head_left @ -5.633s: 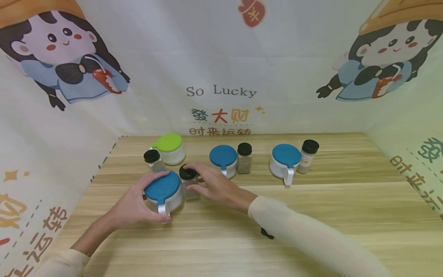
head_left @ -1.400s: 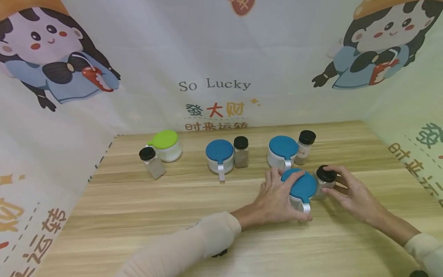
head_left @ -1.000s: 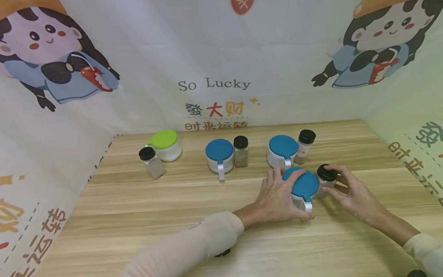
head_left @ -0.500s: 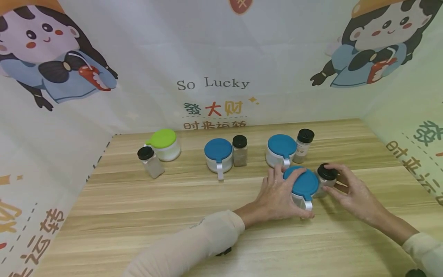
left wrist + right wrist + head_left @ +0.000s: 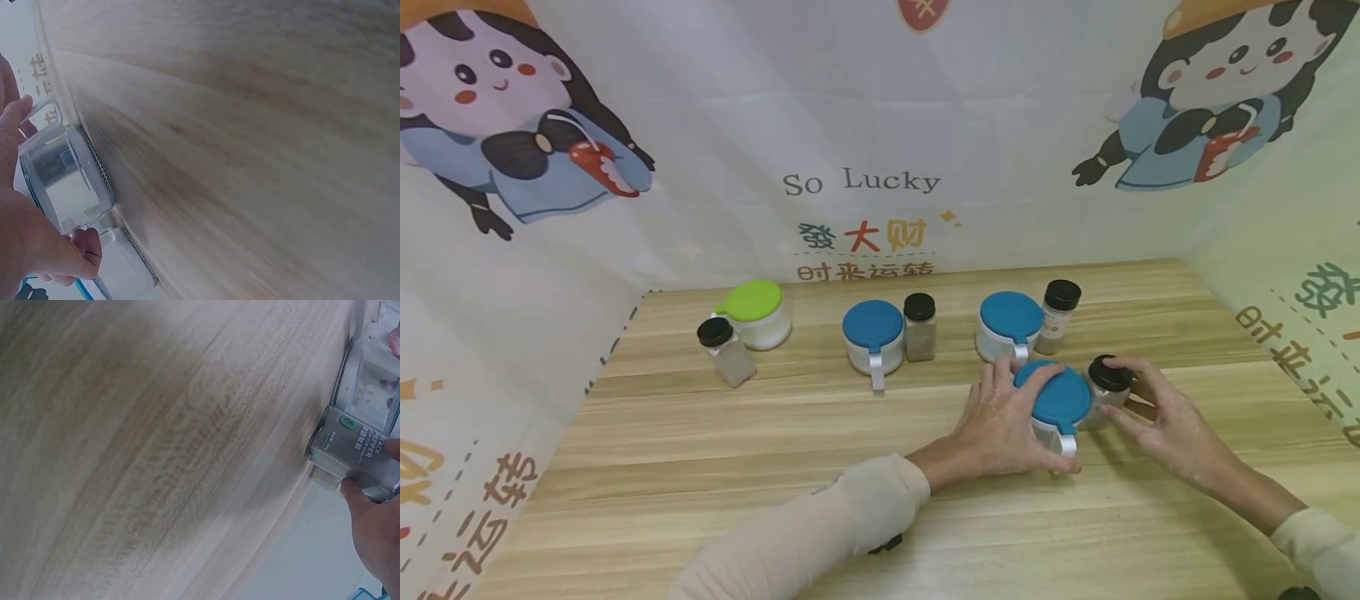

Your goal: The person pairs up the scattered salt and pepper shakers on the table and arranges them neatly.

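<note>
At the right of the head view, my left hand [image 5: 1000,429] grips a seasoning jar [image 5: 1052,394] with a blue lid and a white handle. The left wrist view shows the jar's clear body [image 5: 69,187] between thumb and fingers, low over the tabletop. Just right of it, my right hand [image 5: 1176,425] pinches a black-capped pepper shaker [image 5: 1108,375] by its cap and side. In the right wrist view, the shaker's label [image 5: 353,450] reads "BLACK PEPPER". Jar and shaker stand side by side; the palm covers the jar's left side.
Along the back stand a green-lidded jar [image 5: 756,312] with a tilted shaker [image 5: 726,354], a blue-lidded jar [image 5: 874,333] beside a shaker [image 5: 920,329], and another blue-lidded jar [image 5: 1011,325] with a labelled shaker [image 5: 1057,317]. A printed cloth [image 5: 737,125] encloses the wooden table [image 5: 700,450].
Since the oldest frame, the blue-lidded jar and pepper shaker have gone from the table's left to its right, in front of the right-hand pair. Over the last second both hands barely move.
</note>
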A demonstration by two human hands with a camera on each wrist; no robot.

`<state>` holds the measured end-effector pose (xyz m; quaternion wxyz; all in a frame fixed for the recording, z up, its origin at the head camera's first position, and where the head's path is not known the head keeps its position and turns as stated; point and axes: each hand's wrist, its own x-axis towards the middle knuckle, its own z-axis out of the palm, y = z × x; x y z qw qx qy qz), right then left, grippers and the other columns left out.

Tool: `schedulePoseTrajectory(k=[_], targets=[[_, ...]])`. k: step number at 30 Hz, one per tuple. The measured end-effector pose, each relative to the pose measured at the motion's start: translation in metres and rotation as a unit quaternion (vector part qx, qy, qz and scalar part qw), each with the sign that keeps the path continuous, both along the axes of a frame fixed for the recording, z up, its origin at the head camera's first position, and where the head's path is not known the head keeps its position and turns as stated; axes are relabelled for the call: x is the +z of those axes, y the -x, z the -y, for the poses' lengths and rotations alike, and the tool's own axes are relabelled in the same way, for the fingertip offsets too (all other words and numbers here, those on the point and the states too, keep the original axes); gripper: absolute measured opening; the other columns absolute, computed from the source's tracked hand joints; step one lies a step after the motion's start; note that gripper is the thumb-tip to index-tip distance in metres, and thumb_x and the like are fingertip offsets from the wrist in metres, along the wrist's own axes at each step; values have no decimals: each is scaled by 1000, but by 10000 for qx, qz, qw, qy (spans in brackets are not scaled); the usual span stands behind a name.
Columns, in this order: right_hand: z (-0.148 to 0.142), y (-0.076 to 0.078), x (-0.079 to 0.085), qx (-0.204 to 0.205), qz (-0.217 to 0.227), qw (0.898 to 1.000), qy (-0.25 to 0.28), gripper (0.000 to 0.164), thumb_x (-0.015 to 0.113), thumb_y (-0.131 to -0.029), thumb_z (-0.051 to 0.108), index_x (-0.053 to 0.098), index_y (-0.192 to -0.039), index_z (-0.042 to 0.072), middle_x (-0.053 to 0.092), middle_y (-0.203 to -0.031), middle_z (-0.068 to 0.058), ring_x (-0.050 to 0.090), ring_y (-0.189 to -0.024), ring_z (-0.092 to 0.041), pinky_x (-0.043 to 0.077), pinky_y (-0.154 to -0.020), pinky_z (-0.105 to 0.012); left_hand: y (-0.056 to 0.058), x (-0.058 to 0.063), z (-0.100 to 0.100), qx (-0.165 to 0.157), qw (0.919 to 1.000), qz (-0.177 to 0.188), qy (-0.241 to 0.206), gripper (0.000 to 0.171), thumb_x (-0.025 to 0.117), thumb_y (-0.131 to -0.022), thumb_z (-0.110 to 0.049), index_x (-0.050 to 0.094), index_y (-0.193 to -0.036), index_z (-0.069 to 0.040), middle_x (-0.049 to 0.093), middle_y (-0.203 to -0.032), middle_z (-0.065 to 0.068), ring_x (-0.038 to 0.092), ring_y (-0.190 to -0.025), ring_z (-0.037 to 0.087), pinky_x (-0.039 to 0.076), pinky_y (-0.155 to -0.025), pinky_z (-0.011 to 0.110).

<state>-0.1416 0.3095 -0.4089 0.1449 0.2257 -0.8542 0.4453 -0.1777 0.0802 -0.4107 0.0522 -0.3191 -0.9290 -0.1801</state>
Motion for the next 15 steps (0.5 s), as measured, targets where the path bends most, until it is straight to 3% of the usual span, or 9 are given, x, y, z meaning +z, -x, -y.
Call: schedulePoseTrajectory(k=[6, 9, 12, 15], targets=[[-5, -1, 4, -176, -168, 9995, -183, 72, 75, -80, -20, 44, -142, -2, 43, -145, -26, 39, -129, 5, 38, -96, -8, -6, 1, 5, 100, 9993, 183, -321, 127, 84, -58, -77, 21, -161, -37, 32, -146, 12, 39, -122, 22, 43, -92, 30], [-8, 0, 14, -236, -402, 9989, 19, 68, 72, -80, -22, 45, -140, -5, 40, -153, -16, 37, -133, 1, 36, -101, -10, -8, 7, 11, 60, 9974, 328, -636, 128, 86, -60, -74, 18, -162, -36, 30, -151, 13, 41, -128, 24, 47, -96, 36], [-7, 3, 27, -329, -693, 9970, 43, 60, 69, -83, -21, 49, -137, -5, 45, -151, -7, 40, -133, -1, 34, -104, -13, -8, 16, 18, -117, 9957, 417, -820, 118, 85, -67, -68, 23, -161, -34, 32, -155, 10, 42, -132, 23, 49, -97, 39], [-3, 5, 41, -405, -941, 9944, -275, 52, 68, -88, -15, 54, -137, -3, 51, -146, -9, 41, -133, -1, 33, -106, -14, -6, 28, 28, -343, 9950, 353, -865, 99, 81, -77, -62, 34, -159, -31, 35, -157, 5, 41, -137, 22, 50, -97, 41]])
